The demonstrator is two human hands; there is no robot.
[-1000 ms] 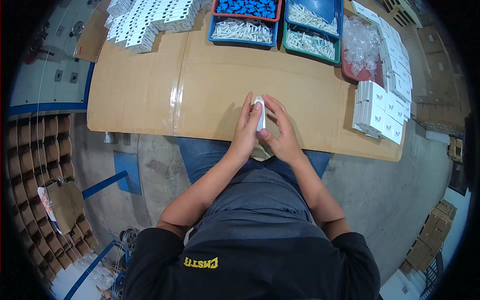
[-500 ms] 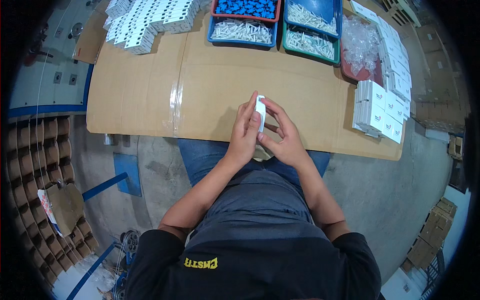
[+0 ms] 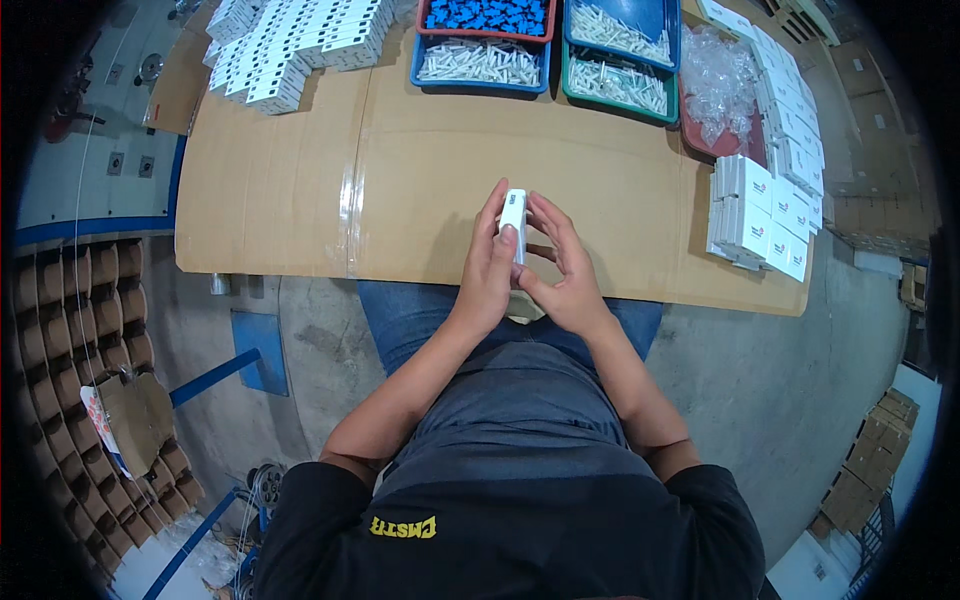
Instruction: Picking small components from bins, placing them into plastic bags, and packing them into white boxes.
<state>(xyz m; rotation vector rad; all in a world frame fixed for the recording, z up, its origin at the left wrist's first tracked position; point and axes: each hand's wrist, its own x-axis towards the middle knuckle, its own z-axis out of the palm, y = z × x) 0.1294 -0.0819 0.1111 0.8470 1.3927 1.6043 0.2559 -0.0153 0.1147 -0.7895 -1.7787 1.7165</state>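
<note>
A small, narrow white box [image 3: 513, 208] stands on end between my two hands, just above the near edge of the cardboard-covered table [image 3: 420, 190]. My left hand [image 3: 486, 275] is closed on its left side, with the thumb across the face toward me. From the right, my right hand [image 3: 570, 275] holds it with curved fingers near the top and the thumb near the lower end. Small dark print shows at the box's upper end. Its lower part is partly hidden by my fingers.
White boxes [image 3: 345, 40] fill the far left. At the far middle are trays of blue pieces [image 3: 487, 16] and white sticks [image 3: 480, 64], with more white sticks [image 3: 615, 85] in a green tray. A red tray [image 3: 735, 148] holds clear plastic pieces; stacked white boxes [image 3: 745, 215] stand at right.
The white box has turned slightly between my hands, so more of its printed upper end shows. My fingers have shifted a little around it.
</note>
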